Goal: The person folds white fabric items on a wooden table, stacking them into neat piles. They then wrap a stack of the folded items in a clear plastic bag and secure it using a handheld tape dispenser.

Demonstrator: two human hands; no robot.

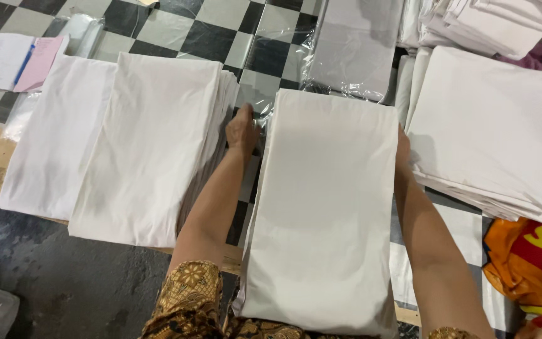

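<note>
Head view looking down: a long folded white cloth [324, 213] lies on the checkered table [221, 31] between both forearms. Left hand [243, 129] presses flat, fingers extended, against its upper left edge. Right hand [403, 150] touches its right edge; its grip is hidden. Stacked white cloths [152, 144] lie left.

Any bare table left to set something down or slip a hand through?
Bare checkered tabletop shows along the far edge, between the papers and the clear plastic bag. A narrow gap runs between the left stack of white cloth and the folded cloth; the left hand fills it. The right side is crowded: the right hand is squeezed against the right stack.
</note>
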